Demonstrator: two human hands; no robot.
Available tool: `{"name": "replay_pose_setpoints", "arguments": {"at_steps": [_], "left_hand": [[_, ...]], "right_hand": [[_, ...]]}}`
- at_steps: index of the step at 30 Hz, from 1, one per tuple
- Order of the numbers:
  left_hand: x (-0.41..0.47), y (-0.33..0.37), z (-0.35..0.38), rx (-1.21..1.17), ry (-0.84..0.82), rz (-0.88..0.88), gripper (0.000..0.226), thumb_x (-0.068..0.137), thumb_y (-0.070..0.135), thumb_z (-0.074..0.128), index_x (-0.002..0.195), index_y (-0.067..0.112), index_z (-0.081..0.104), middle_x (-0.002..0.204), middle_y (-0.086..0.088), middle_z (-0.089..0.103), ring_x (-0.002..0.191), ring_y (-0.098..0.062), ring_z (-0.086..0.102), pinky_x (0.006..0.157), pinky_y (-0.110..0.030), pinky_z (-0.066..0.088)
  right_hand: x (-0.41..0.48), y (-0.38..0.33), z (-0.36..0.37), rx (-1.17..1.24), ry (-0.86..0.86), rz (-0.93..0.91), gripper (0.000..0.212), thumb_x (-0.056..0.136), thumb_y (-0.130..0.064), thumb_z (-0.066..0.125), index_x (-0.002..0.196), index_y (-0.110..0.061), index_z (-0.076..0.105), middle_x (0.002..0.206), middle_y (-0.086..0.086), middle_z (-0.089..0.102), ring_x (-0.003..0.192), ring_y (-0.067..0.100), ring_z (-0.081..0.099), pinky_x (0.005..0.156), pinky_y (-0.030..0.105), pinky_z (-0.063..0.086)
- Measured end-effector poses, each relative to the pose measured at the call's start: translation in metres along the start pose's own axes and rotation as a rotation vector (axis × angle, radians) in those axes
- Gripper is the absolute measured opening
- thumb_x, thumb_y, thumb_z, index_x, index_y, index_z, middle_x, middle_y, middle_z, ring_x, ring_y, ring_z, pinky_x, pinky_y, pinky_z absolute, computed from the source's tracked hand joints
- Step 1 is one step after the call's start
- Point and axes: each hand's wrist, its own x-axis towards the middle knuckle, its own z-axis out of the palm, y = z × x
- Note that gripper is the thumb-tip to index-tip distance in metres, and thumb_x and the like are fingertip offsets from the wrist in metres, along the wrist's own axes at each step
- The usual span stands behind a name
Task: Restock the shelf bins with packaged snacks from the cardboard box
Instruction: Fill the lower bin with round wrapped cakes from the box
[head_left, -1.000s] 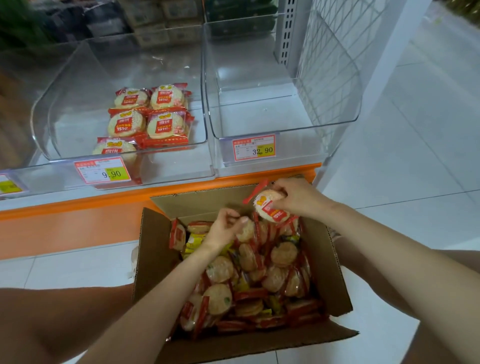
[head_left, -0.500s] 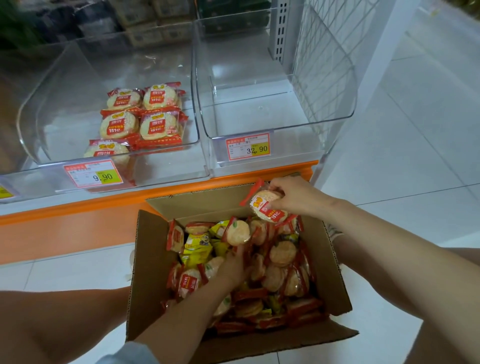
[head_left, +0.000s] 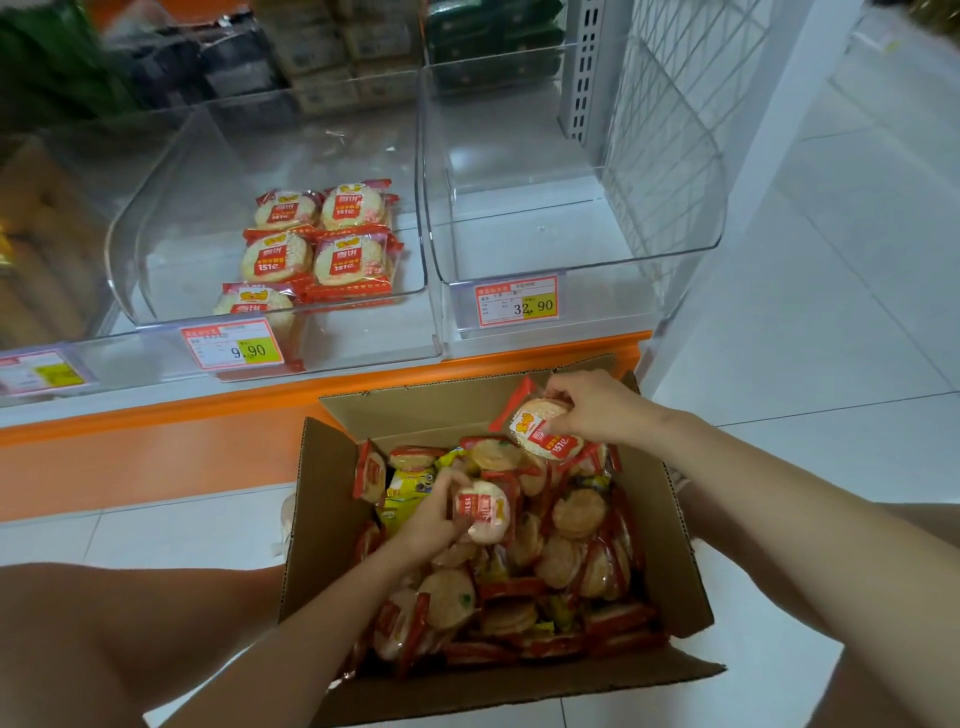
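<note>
An open cardboard box (head_left: 322, 525) on the floor holds several red-and-clear rice cracker packs and a few yellow packs (head_left: 408, 491). My left hand (head_left: 431, 522) grips one cracker pack (head_left: 483, 512) just above the pile in the middle of the box. My right hand (head_left: 592, 408) holds another cracker pack (head_left: 540, 431) over the box's far right corner. Above, a clear shelf bin (head_left: 415, 171) with a 9.90 tag contains several of the same packs (head_left: 317, 244). The clear bin to its right (head_left: 670, 254), tagged 32.90, has nothing in it.
An orange shelf edge (head_left: 208, 410) runs between the bins and the box. A white wire grid panel (head_left: 670, 119) and a white post close the shelf's right end. White tiled floor (head_left: 831, 312) spreads to the right. My knees flank the box.
My left hand dipped into the pile and has come up gripping a cracker pack. My right hand has stayed at the far right corner with its pack.
</note>
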Motion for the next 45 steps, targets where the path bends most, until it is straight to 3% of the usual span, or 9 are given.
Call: {"name": "replay_pose_setpoints", "arguments": {"at_steps": [4, 7, 11, 16, 20, 25, 32, 38, 45], "left_hand": [[-0.013, 0.034, -0.024, -0.198, -0.185, -0.042, 0.056, 0.082, -0.007, 0.063, 0.121, 0.021, 0.033, 0.109, -0.012, 0.056, 0.095, -0.018, 0.059, 0.07, -0.022, 0.053], [-0.019, 0.06, -0.033, -0.243, -0.209, -0.04, 0.034, 0.083, -0.005, 0.061, 0.11, 0.012, 0.049, 0.09, -0.002, 0.064, 0.085, -0.011, 0.06, 0.072, -0.013, 0.049], [-0.024, 0.07, -0.037, -0.385, -0.153, -0.047, 0.043, 0.077, -0.004, 0.068, 0.11, 0.021, 0.052, 0.104, -0.004, 0.062, 0.095, -0.015, 0.062, 0.081, -0.027, 0.054], [-0.036, 0.078, -0.035, -0.544, 0.024, -0.145, 0.034, 0.084, -0.004, 0.059, 0.109, 0.018, 0.057, 0.097, -0.002, 0.066, 0.073, -0.006, 0.065, 0.056, -0.015, 0.051], [-0.051, 0.081, -0.052, -0.502, 0.069, -0.171, 0.029, 0.078, 0.019, 0.072, 0.107, 0.018, 0.064, 0.098, -0.001, 0.071, 0.093, -0.018, 0.065, 0.08, -0.028, 0.05], [-0.082, 0.11, -0.09, -0.493, 0.061, -0.051, 0.038, 0.067, 0.005, 0.076, 0.098, 0.014, 0.057, 0.086, -0.001, 0.064, 0.067, -0.007, 0.065, 0.053, -0.019, 0.052], [-0.122, 0.17, -0.145, -0.612, 0.051, 0.145, 0.057, 0.06, -0.001, 0.067, 0.114, 0.015, 0.059, 0.1, -0.007, 0.069, 0.089, -0.021, 0.066, 0.079, -0.037, 0.055], [-0.076, 0.228, -0.22, -0.31, 0.438, 0.222, 0.008, 0.084, 0.014, 0.062, 0.087, 0.02, 0.057, 0.075, 0.004, 0.062, 0.067, -0.011, 0.053, 0.062, -0.023, 0.041], [-0.012, 0.215, -0.244, 0.099, 0.185, 0.004, 0.064, 0.075, -0.007, 0.07, 0.118, 0.022, 0.033, 0.102, -0.006, 0.05, 0.081, -0.023, 0.061, 0.052, -0.03, 0.057]], "right_hand": [[-0.005, -0.001, 0.003, -0.009, 0.002, -0.01, 0.034, 0.084, -0.021, 0.067, 0.115, -0.012, 0.056, 0.109, 0.006, 0.061, 0.087, 0.016, 0.057, 0.071, 0.027, 0.046], [-0.007, -0.002, 0.005, 0.0, 0.009, -0.011, 0.037, 0.084, -0.019, 0.066, 0.119, -0.012, 0.055, 0.114, 0.008, 0.061, 0.093, 0.02, 0.059, 0.075, 0.029, 0.048], [-0.008, -0.002, 0.006, 0.057, 0.047, 0.003, 0.037, 0.084, -0.018, 0.065, 0.119, -0.011, 0.055, 0.113, 0.007, 0.062, 0.093, 0.019, 0.057, 0.075, 0.026, 0.044], [-0.009, 0.001, 0.0, 0.154, 0.133, 0.036, 0.036, 0.083, -0.021, 0.068, 0.114, -0.009, 0.055, 0.097, 0.003, 0.057, 0.082, 0.016, 0.053, 0.06, 0.02, 0.04], [-0.009, -0.003, -0.006, 0.295, 0.154, 0.048, 0.034, 0.081, -0.022, 0.071, 0.109, -0.008, 0.06, 0.108, 0.009, 0.063, 0.094, 0.021, 0.06, 0.079, 0.031, 0.047], [-0.029, -0.035, -0.025, 0.491, 0.142, -0.033, 0.045, 0.077, -0.011, 0.07, 0.116, -0.019, 0.048, 0.115, 0.008, 0.063, 0.1, 0.022, 0.062, 0.087, 0.038, 0.051], [-0.059, -0.084, -0.077, 0.753, 0.288, -0.275, 0.043, 0.08, 0.001, 0.069, 0.102, -0.033, 0.053, 0.097, 0.002, 0.06, 0.086, 0.014, 0.064, 0.065, 0.026, 0.054], [-0.048, -0.116, -0.102, 0.846, 0.503, -0.349, 0.022, 0.087, -0.006, 0.062, 0.091, -0.026, 0.054, 0.081, -0.003, 0.066, 0.064, 0.002, 0.067, 0.05, 0.016, 0.05], [-0.018, -0.134, -0.114, 0.702, 0.585, -0.381, 0.029, 0.083, -0.003, 0.064, 0.087, -0.029, 0.051, 0.091, -0.005, 0.06, 0.082, 0.013, 0.063, 0.061, 0.029, 0.057]]}}
